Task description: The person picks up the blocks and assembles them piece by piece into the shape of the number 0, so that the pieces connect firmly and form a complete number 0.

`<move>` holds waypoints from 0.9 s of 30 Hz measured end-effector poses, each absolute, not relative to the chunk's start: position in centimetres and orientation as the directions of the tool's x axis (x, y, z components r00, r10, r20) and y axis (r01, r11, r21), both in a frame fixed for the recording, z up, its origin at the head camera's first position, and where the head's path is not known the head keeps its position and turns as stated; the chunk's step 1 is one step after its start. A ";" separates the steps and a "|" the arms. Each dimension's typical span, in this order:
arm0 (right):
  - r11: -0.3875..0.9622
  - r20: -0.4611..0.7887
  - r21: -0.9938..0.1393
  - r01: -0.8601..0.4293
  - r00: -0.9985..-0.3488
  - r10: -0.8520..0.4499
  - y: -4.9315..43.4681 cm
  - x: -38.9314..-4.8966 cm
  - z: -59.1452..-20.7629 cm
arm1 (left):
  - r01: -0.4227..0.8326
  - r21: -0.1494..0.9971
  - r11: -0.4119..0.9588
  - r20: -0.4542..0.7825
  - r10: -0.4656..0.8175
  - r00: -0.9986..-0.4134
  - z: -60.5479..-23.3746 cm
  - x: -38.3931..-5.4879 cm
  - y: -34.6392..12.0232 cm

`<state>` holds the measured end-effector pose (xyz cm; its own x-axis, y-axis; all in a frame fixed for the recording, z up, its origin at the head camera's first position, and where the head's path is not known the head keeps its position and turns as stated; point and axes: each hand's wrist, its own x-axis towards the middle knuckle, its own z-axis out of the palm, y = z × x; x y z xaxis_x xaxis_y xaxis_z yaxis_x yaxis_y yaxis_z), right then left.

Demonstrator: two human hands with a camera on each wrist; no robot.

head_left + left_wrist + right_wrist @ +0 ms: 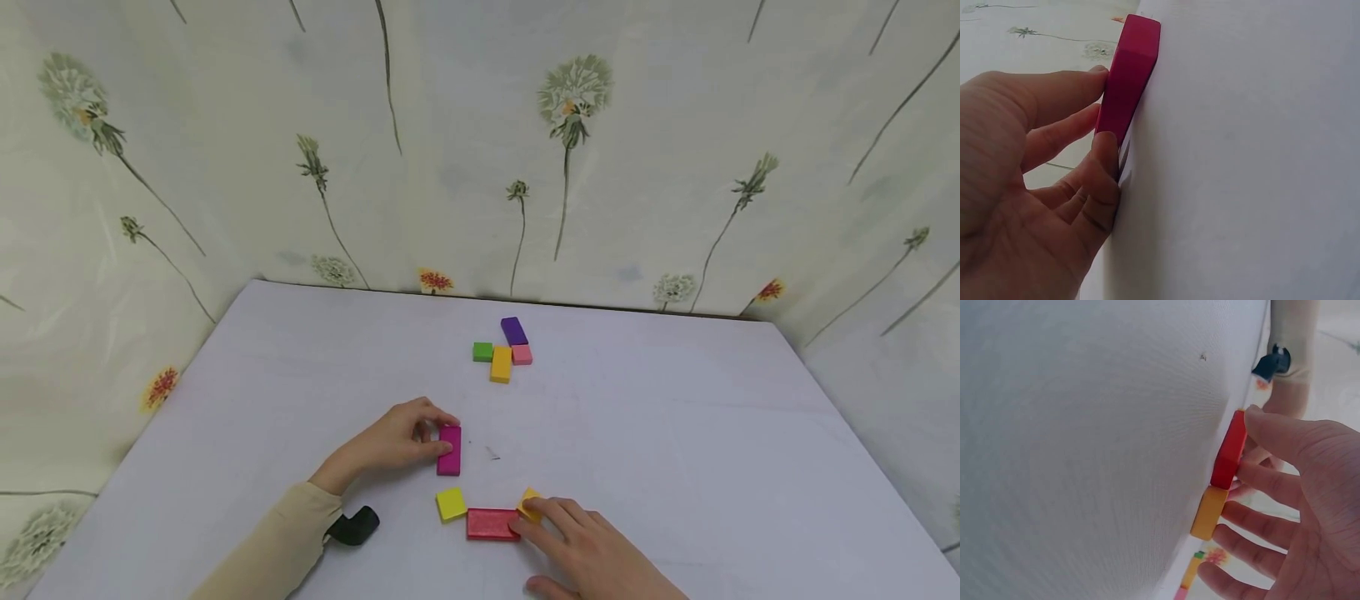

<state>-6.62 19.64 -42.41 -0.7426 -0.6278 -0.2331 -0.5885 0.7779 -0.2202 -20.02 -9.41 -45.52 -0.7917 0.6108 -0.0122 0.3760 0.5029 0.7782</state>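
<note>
A magenta block [448,465] lies on the white table, and my left hand [397,437] pinches it between thumb and fingers. In the left wrist view the thumb presses the near side of that magenta block [1132,65]. My right hand [592,546] rests its fingertips on an orange block [529,493] and on the right end of a red block [491,523]. Its fingers are extended and spread in the right wrist view, beside the red block [1230,450] and the orange block [1209,512]. A yellow block [451,504] touches the red block's upper left corner.
Farther back stands a group of touching blocks: purple [514,331], green [483,352], yellow-orange [501,365] and pink [522,355]. A black strap piece [356,527] sits at the left wrist. A dandelion-print curtain [465,150] surrounds the table.
</note>
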 end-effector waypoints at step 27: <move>0.776 -0.222 -0.222 -0.590 -0.745 -0.630 19.8 -6.6 -42.5 | 0.397 0.777 0.489 -0.026 0.654 -0.756 -45.5 -19.4 -9.0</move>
